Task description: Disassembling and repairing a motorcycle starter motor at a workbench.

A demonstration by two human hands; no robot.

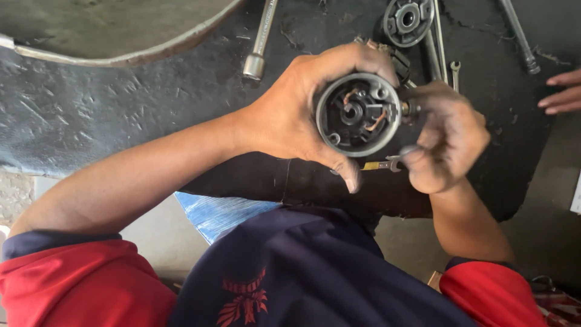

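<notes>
Dark, cracked rubber matting (121, 103) covers the surface, with the curved rim of a metal pan (139, 54) at upper left. Over it the left hand (290, 115) has its grip wrapped firmly around a round motor brush-holder housing (358, 115), thumb below and fingers over the top rim, open face turned up so the copper leads and brushes inside show. The right hand (448, 139) is closed in a fist touching the housing's right edge, pinching a small tool (387, 163) whose tip pokes out under the housing. On the mat beyond lie a socket extension bar (259, 45), a round metal end cap (408, 19) and a small spanner (455, 71). Another person's fingers (563, 92) rest at the right edge.
</notes>
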